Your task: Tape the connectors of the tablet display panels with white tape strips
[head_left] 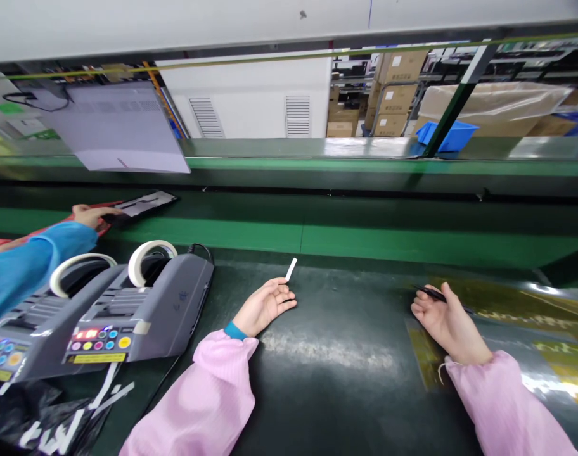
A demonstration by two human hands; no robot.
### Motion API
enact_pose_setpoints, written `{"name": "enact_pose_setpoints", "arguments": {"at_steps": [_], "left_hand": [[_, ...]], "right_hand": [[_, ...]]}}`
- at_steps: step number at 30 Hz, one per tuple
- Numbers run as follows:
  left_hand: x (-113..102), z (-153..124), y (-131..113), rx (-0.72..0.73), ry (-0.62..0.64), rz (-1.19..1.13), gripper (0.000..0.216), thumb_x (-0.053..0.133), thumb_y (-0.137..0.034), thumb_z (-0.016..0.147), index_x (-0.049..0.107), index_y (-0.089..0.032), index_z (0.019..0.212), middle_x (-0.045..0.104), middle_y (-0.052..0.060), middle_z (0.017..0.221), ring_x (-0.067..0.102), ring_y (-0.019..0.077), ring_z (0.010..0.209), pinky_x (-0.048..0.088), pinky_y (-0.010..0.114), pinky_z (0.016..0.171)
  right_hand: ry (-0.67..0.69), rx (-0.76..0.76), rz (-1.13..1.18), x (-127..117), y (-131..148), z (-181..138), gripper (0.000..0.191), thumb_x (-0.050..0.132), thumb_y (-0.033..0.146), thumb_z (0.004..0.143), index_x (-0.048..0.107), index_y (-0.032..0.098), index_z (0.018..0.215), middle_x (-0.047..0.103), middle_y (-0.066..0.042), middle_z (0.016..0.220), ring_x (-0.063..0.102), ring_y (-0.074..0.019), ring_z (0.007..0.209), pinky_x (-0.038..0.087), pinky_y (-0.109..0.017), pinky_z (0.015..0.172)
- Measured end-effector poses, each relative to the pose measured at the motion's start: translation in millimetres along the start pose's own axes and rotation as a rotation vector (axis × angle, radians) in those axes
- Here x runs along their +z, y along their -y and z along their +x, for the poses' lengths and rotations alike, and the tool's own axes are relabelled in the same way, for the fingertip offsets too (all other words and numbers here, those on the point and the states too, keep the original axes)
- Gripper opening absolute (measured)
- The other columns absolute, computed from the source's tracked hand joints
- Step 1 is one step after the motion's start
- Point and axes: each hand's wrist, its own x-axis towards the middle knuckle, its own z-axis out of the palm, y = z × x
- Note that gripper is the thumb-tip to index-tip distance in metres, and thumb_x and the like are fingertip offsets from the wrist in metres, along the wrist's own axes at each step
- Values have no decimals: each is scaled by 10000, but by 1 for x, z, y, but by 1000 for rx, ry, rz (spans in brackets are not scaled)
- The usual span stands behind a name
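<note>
Between the thumb and finger of my left hand (265,306) is a short white strip of tape (291,269), pointing up and away; the other fingers are loosely stretched. My right hand (443,320) is closed around a slim black tool (431,293), pen-like or tweezers, whose exact kind I cannot make out. It is held above the dark green worktable (336,392), near yellowish transparent film sheets (512,304). To the left of my left hand stands a grey tape dispenser (175,310) with a white tape roll (139,266) on top.
A second tape dispenser (42,316) is at the far left, with tape scraps (61,430) on black plastic in front. A co-worker's blue sleeve (46,253) reaches in, the hand touching a flat dark piece (146,204). A raised green ledge (317,166) runs across the back.
</note>
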Motion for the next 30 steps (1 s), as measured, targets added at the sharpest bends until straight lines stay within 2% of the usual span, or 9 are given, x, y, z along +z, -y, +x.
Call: {"name": "enact_pose_setpoints", "arguments": {"at_steps": [18, 21, 24, 30], "left_hand": [[3, -1, 0, -3, -30, 21, 234, 747, -181, 825, 680, -105, 1036, 684, 71, 877, 692, 216, 870, 557, 391, 865], [6, -2, -2, -9, -39, 27, 230, 742, -169, 813, 680, -115, 1027, 653, 46, 841, 658, 170, 777, 556, 328, 758], [7, -3, -4, -16, -45, 32, 249, 713, -117, 783, 678, -124, 1029, 588, 3, 785, 557, 96, 630, 500, 249, 619], [9, -4, -5, -16, -47, 59, 399, 605, -2, 646, 674, -124, 1019, 549, 7, 820, 480, 76, 596, 441, 230, 573]], "right_hand": [[1, 4, -35, 0, 0, 0, 416, 968, 446, 522, 715, 195, 736, 569, 15, 649, 468, -85, 544, 503, -230, 518], [9, -2, -43, 0, -1, 1, 403, 959, 454, 541, 715, 205, 743, 570, 20, 651, 466, -83, 544, 504, -229, 521], [10, -6, -46, 0, -1, 1, 400, 957, 459, 546, 718, 208, 746, 575, 16, 655, 474, -89, 554, 507, -230, 523], [7, -13, -51, -2, -2, 1, 401, 958, 456, 545, 723, 203, 750, 580, 7, 661, 484, -95, 561, 518, -236, 530]]}}
